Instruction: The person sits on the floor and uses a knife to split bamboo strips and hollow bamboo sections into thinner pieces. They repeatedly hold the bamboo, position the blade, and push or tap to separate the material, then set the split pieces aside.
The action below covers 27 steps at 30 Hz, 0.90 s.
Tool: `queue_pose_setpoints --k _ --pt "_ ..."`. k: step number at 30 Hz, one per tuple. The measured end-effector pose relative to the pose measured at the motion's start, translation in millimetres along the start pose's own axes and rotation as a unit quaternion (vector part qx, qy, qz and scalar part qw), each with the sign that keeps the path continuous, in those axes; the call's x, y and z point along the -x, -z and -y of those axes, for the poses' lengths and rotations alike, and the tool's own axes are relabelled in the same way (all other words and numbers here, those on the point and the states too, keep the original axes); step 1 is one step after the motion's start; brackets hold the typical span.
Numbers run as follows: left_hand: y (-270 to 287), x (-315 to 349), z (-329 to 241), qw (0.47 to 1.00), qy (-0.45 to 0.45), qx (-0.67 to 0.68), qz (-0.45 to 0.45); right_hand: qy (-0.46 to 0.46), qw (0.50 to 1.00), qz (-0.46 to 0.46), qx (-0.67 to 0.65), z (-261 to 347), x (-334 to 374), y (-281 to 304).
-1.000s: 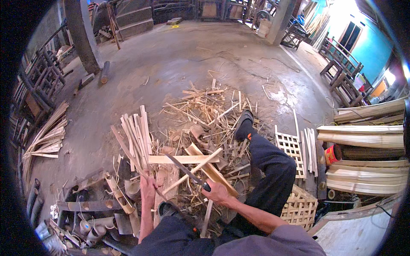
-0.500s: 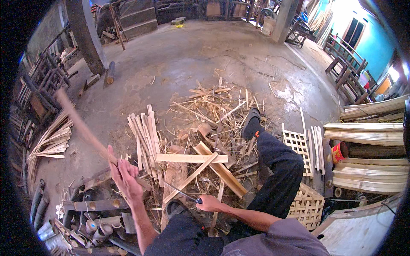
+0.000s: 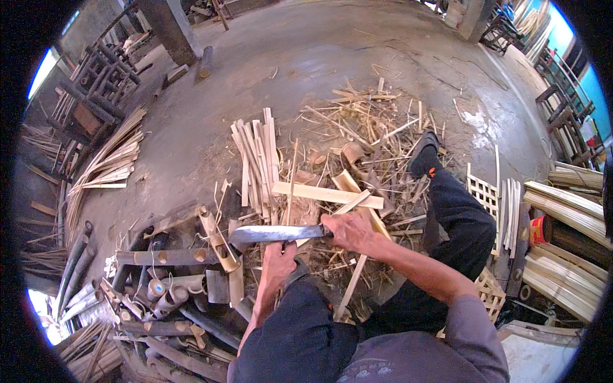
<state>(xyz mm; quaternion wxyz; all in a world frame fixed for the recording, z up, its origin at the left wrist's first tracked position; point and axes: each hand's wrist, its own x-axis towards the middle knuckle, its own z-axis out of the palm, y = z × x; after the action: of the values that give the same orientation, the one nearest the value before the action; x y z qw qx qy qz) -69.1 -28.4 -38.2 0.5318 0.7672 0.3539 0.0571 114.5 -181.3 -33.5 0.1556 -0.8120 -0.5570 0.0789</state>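
Observation:
My right hand is wrapped round the dark handle of a machete. Its broad blade points left and lies across the top of my left fist, over a bamboo strip. My left hand is closed on that bamboo strip, which rises thin and nearly upright beyond the blade. Whether the edge has entered the bamboo cannot be made out. Beyond the hands, a wide pale slat rests across a split bamboo piece on the floor.
A fan of bamboo slats lies ahead, beside heaped shavings. Cut bamboo tubes pile up at left. Woven lattice panels and bundled strips are at right. My shoe sits among the scraps.
The strip in my left hand has swung from leaning far left to nearly upright, closer in. My right hand has raised the machete from near my foot to the strip. The view has shifted.

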Motion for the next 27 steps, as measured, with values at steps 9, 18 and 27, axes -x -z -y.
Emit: queue_pose_setpoints --k 9,18,27 --pt "31.1 54.9 -16.2 0.993 -0.050 -0.096 0.038 -0.048 0.997 -0.019 0.061 -106.3 -51.7 -19.0" --pt "109.0 118.7 140.4 0.994 0.024 -0.062 0.090 -0.359 0.928 -0.088 -0.042 -183.4 -14.7 45.3" --pt "-3.0 -2.2 -32.1 0.968 0.044 0.243 0.047 -0.052 0.998 -0.008 -0.032 -20.0 -6.1 7.7"
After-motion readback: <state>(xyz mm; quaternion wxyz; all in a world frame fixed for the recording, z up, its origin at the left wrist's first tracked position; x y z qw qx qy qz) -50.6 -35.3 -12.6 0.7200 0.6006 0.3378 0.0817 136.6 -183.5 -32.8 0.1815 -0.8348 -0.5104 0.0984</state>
